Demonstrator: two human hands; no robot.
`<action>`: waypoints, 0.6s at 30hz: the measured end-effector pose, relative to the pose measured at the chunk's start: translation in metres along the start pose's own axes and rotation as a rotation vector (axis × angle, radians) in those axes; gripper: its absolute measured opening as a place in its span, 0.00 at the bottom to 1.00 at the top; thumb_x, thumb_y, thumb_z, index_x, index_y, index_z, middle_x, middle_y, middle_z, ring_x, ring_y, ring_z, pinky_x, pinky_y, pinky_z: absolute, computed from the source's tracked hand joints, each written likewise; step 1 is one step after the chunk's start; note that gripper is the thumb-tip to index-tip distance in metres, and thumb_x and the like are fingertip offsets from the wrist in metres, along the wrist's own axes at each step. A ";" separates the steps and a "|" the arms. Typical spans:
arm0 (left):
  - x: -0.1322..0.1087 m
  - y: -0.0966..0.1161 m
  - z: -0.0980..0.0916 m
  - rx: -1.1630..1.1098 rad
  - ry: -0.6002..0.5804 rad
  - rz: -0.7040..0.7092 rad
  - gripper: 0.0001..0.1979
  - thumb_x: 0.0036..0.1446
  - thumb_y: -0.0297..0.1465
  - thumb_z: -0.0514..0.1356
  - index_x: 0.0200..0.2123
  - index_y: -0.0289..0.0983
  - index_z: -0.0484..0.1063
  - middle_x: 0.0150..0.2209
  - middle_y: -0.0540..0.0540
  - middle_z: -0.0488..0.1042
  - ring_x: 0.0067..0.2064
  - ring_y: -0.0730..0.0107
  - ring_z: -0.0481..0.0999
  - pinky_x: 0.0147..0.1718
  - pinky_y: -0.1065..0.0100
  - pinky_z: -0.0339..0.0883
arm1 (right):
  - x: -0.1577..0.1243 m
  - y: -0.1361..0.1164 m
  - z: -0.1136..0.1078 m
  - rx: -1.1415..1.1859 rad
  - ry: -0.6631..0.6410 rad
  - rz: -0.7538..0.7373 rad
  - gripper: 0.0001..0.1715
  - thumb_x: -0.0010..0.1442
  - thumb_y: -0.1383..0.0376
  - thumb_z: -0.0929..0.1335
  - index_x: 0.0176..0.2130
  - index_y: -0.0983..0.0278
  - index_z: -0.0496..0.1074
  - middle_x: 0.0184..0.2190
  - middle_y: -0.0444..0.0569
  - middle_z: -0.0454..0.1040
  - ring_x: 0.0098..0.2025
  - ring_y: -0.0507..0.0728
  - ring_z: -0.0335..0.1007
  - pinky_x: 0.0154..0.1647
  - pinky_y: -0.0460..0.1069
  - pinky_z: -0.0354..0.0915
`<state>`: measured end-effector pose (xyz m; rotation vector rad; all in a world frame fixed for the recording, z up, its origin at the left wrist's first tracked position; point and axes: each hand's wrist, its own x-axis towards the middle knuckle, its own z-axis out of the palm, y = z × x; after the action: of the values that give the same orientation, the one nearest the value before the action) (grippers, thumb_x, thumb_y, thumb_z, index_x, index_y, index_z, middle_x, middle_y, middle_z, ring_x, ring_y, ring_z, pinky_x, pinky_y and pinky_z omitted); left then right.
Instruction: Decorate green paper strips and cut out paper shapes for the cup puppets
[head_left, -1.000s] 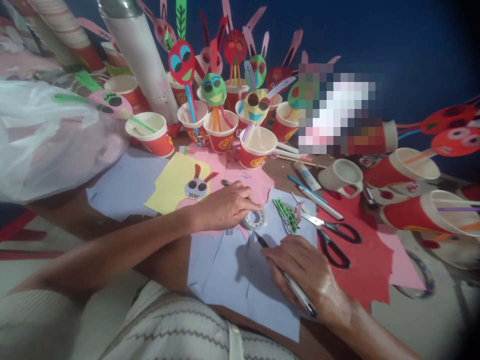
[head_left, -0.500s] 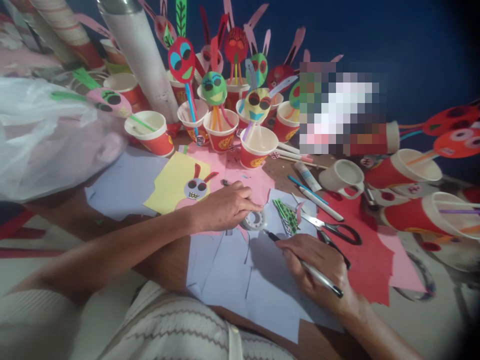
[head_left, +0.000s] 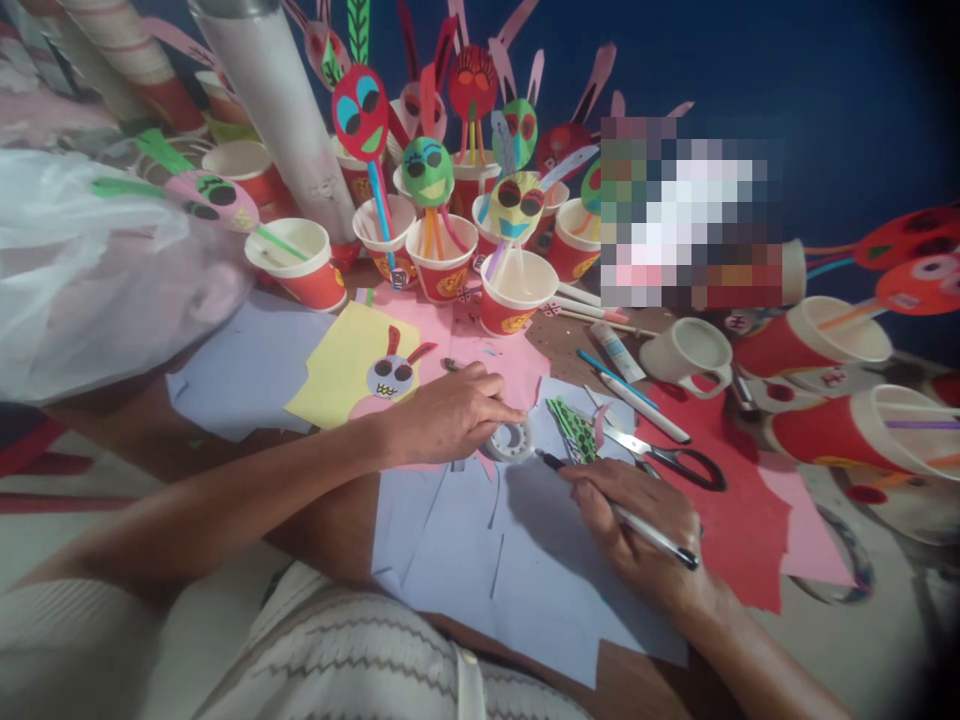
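My left hand point(head_left: 469, 408) is closed, with its fingers pressing on a white ring that looks like a tape roll point(head_left: 517, 447). The ring lies flat on lilac paper point(head_left: 457, 540). In my right hand point(head_left: 645, 510) is a pen point(head_left: 652, 540) with a clear barrel and black ends. Its tip points at the ring's right edge; I cannot tell whether it touches the paper. Just beyond the pen lie green black-patterned paper cut-outs point(head_left: 574, 430) and a pair of scissors point(head_left: 667, 458), whose handles are partly behind my right hand.
Red paper cups point(head_left: 442, 275) holding straws and paper faces crowd the back. A grey mug point(head_left: 686, 355), a glue tube point(head_left: 616, 350) and red paper point(head_left: 739, 520) are on the right. Yellow paper point(head_left: 349, 355) bears a lilac rabbit face point(head_left: 390, 375). A plastic bag point(head_left: 97, 280) sits left.
My right hand and the pen have shifted slightly up and to the right along the ring's edge. My left hand stays on the ring.
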<state>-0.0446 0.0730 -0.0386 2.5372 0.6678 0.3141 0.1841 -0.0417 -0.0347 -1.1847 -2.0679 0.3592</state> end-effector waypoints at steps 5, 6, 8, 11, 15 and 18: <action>-0.001 -0.002 0.001 0.000 -0.002 0.007 0.16 0.67 0.28 0.51 0.50 0.39 0.76 0.37 0.43 0.70 0.42 0.61 0.64 0.45 0.63 0.62 | 0.003 0.004 0.001 -0.022 0.025 -0.002 0.09 0.61 0.76 0.65 0.38 0.68 0.74 0.30 0.49 0.79 0.32 0.52 0.75 0.35 0.45 0.69; -0.001 -0.002 0.001 -0.004 0.000 0.012 0.16 0.67 0.28 0.51 0.50 0.39 0.76 0.36 0.43 0.70 0.42 0.61 0.64 0.44 0.63 0.62 | 0.005 0.004 0.002 -0.023 0.026 0.001 0.09 0.61 0.76 0.65 0.38 0.68 0.75 0.30 0.49 0.79 0.31 0.52 0.75 0.35 0.45 0.69; -0.001 -0.002 0.001 -0.011 0.006 0.019 0.16 0.67 0.28 0.50 0.50 0.38 0.76 0.36 0.43 0.70 0.42 0.61 0.63 0.44 0.63 0.62 | 0.008 0.006 0.002 -0.017 0.027 0.016 0.09 0.62 0.76 0.65 0.38 0.68 0.75 0.29 0.49 0.79 0.30 0.51 0.75 0.35 0.45 0.68; -0.001 -0.003 0.002 -0.008 0.004 0.019 0.17 0.68 0.28 0.49 0.51 0.39 0.76 0.36 0.44 0.69 0.42 0.61 0.63 0.44 0.63 0.62 | 0.013 0.007 0.002 0.008 0.040 0.054 0.09 0.62 0.75 0.65 0.37 0.67 0.76 0.29 0.48 0.79 0.30 0.51 0.75 0.34 0.45 0.68; 0.000 -0.003 0.001 0.000 -0.012 0.012 0.17 0.67 0.27 0.50 0.52 0.40 0.75 0.36 0.44 0.69 0.42 0.62 0.63 0.44 0.63 0.62 | 0.020 0.010 0.003 0.058 0.052 0.132 0.09 0.62 0.73 0.65 0.35 0.66 0.76 0.28 0.47 0.79 0.29 0.52 0.75 0.33 0.46 0.68; 0.000 -0.003 0.002 0.015 -0.020 0.013 0.16 0.67 0.28 0.50 0.52 0.41 0.75 0.36 0.45 0.69 0.42 0.62 0.63 0.45 0.63 0.62 | 0.026 0.012 0.005 0.117 0.061 0.224 0.10 0.63 0.72 0.65 0.35 0.65 0.77 0.24 0.45 0.76 0.25 0.51 0.72 0.29 0.46 0.67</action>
<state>-0.0451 0.0745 -0.0416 2.5562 0.6485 0.2890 0.1795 -0.0128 -0.0334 -1.3421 -1.8402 0.5355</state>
